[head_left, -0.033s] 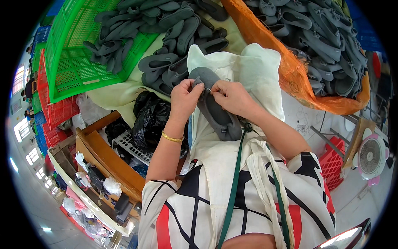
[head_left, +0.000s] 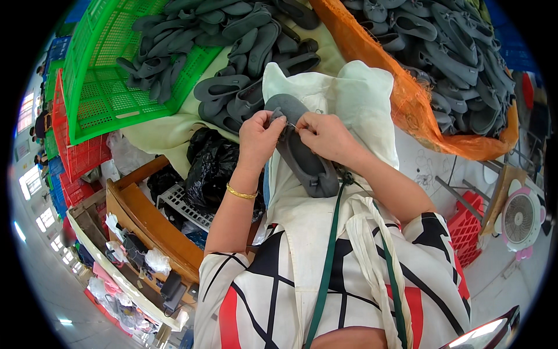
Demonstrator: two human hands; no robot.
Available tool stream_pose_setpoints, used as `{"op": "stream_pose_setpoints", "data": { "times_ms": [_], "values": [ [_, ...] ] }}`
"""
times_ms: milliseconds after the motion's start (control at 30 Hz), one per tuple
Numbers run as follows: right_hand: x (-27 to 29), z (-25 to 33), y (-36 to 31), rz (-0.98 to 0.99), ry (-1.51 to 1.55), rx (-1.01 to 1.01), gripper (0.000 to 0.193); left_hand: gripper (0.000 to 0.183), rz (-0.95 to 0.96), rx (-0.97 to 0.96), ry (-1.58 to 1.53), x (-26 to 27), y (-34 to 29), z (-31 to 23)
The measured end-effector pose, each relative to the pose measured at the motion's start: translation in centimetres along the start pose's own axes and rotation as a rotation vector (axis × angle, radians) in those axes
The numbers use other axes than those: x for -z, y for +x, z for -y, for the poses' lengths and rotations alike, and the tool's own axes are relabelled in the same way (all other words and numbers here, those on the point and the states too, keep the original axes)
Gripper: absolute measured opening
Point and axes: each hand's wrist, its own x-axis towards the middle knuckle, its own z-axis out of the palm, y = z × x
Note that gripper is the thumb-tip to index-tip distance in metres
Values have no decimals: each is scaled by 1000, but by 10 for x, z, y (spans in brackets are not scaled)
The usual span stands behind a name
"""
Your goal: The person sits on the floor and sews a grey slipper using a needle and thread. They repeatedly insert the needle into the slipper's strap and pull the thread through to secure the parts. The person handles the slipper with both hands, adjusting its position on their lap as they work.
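Observation:
A dark grey slip-on shoe (head_left: 303,163) lies on the white cloth over my lap, its toe pointing away from me and its heel close to my waist. My left hand (head_left: 260,132) pinches a small grey piece at the front of the shoe's opening between thumb and fingers. From the right, my right hand (head_left: 322,135) meets it with closed fingertips, gripping a thin shiny needle (head_left: 292,124) that points toward the left thumb. The needle's tip and the exact spot it touches are too small to make out.
Loose grey shoes fill a tilted green basket (head_left: 110,75) and spill beside it at the far left. An orange sack (head_left: 401,96) at the far right holds more. A black plastic bag (head_left: 215,174) and wooden drawer (head_left: 163,227) sit left; a fan (head_left: 519,216) stands right.

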Motion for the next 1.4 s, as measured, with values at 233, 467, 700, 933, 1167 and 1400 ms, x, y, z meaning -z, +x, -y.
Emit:
{"op": "stream_pose_setpoints", "data": {
  "times_ms": [233,467,700,933,1167,1400],
  "values": [
    [-18,-15,1,-146,-185,170,14,18,54,94,-27,3,2,-7],
    [-29,-22,1,-157,-494,256,12,16,119,210,-165,5,5,-14],
    [-12,-17,4,-62,-522,318,13,15,89,241,-186,5,8,-12],
    [-4,-17,6,-52,-386,314,11,15,83,230,-183,3,9,-13],
    [-6,-18,8,-82,-359,306,10,15,118,240,-180,3,12,-14],
    [-26,-23,1,-167,-422,279,7,15,212,317,-211,10,17,-15]
  ]
}}
